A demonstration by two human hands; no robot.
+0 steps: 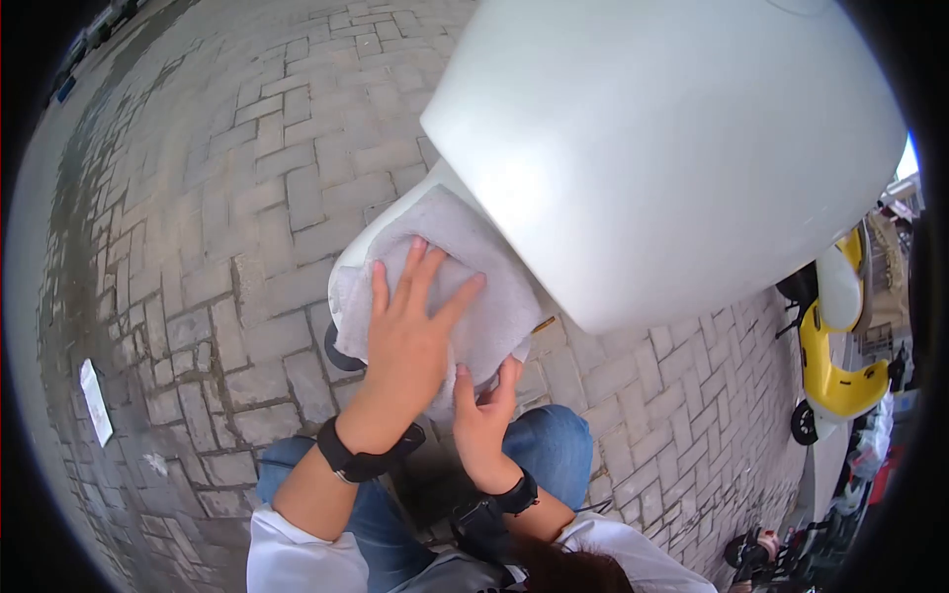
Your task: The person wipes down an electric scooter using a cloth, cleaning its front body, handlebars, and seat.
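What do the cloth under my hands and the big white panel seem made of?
The cloth looks like soft, matte fabric, perhaps microfibre, given its folds and fuzzy texture. The white panel is smooth, glossy, with bright highlights: maybe plastic or painted metal.

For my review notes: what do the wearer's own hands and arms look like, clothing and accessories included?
The left hand and right hand are both gloveless. A wide black band wraps the left wrist; another black band circles the right. White sleeves stop well short of both wrists.
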